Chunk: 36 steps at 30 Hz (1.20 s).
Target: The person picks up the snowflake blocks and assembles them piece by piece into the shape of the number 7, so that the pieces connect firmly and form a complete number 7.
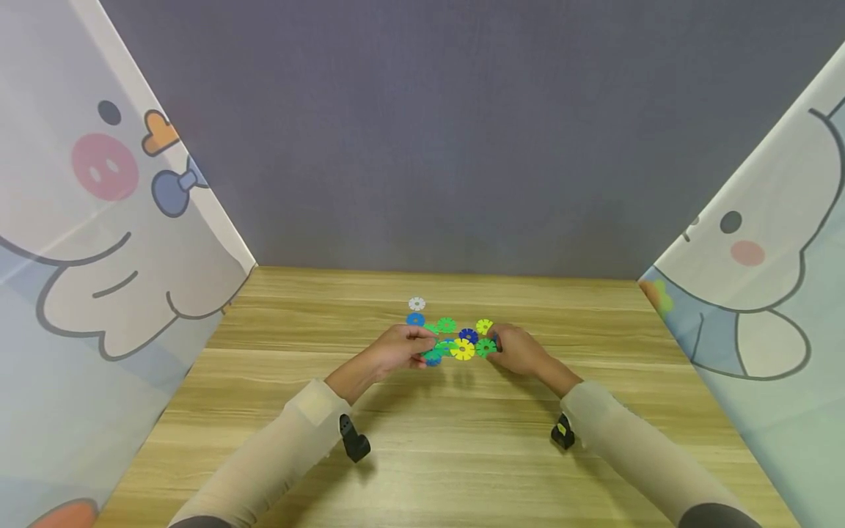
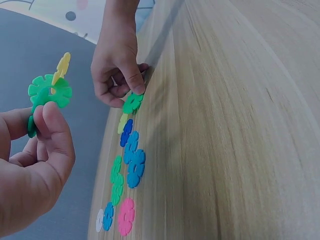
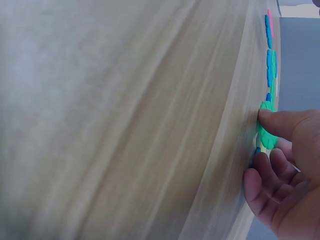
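My left hand (image 1: 394, 349) pinches a joined piece of notched plastic discs above the table. In the left wrist view, a yellow disc (image 2: 62, 66) is slotted edge-on into a green disc (image 2: 63, 94), with more green between my fingers. My right hand (image 1: 518, 350) pinches a single green notched disc (image 1: 485, 347) at the table, thumb on its face. Close by lie a yellow disc (image 1: 484, 325) and a dark blue disc (image 1: 469, 336). A bit of blue (image 3: 257, 150) shows by the right fingers, mostly hidden.
Loose discs lie in a group on the wooden table (image 1: 455, 447): white (image 1: 416, 303), blue (image 1: 415, 320), green (image 1: 447, 324), and a pink disc (image 2: 126, 216) seen from the left wrist. A grey panel (image 1: 449, 147) stands behind; cartoon-printed panels flank both sides.
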Motion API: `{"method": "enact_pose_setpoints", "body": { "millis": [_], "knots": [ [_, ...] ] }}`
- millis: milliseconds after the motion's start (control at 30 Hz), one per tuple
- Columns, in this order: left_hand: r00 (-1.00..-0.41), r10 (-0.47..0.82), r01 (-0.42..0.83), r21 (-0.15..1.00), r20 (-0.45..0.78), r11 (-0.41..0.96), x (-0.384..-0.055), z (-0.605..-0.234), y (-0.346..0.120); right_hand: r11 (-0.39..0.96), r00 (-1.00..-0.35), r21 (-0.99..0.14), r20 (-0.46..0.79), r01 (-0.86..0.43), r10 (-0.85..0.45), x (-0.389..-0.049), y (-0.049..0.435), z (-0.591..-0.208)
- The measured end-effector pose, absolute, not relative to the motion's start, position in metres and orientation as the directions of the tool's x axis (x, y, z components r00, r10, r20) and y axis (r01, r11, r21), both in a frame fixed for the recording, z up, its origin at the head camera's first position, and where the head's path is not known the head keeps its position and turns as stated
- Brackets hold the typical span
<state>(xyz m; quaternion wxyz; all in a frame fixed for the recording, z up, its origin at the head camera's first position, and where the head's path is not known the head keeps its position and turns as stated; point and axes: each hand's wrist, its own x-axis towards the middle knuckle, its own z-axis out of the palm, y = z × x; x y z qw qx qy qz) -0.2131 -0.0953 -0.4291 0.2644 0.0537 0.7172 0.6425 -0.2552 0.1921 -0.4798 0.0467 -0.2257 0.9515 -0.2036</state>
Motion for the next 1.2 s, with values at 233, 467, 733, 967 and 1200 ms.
{"method": "enact_pose_setpoints", "body": {
  "millis": [233,467,733,967,1200],
  "knots": [
    [-0.852,0.423,-0.261,0.951,-0.309,0.168,-0.213,-0.43,-0.096,0.812,-0.896,-0.414,0.023,-0.412,-0.443,-0.255,0.194,-0.48],
    [-0.853,0.425,-0.257,0.952,-0.303,0.163,-0.213,-0.431,-0.097,0.766,-0.853,-0.432,0.015,-0.476,-0.522,-0.253,0.199,-0.476],
    [-0.856,0.416,-0.262,0.951,-0.308,0.164,-0.212,-0.43,-0.095,0.725,-0.819,-0.453,0.02,-0.519,-0.574,-0.249,0.2,-0.465],
    [-0.852,0.43,-0.256,0.954,-0.299,0.156,-0.212,-0.43,-0.096,0.703,-0.813,-0.472,0.051,-0.532,-0.581,-0.246,0.199,-0.454],
    [-0.85,0.434,-0.256,0.955,-0.298,0.153,-0.212,-0.431,-0.095,0.662,-0.782,-0.485,0.078,-0.571,-0.618,-0.24,0.197,-0.445]
  ]
}}
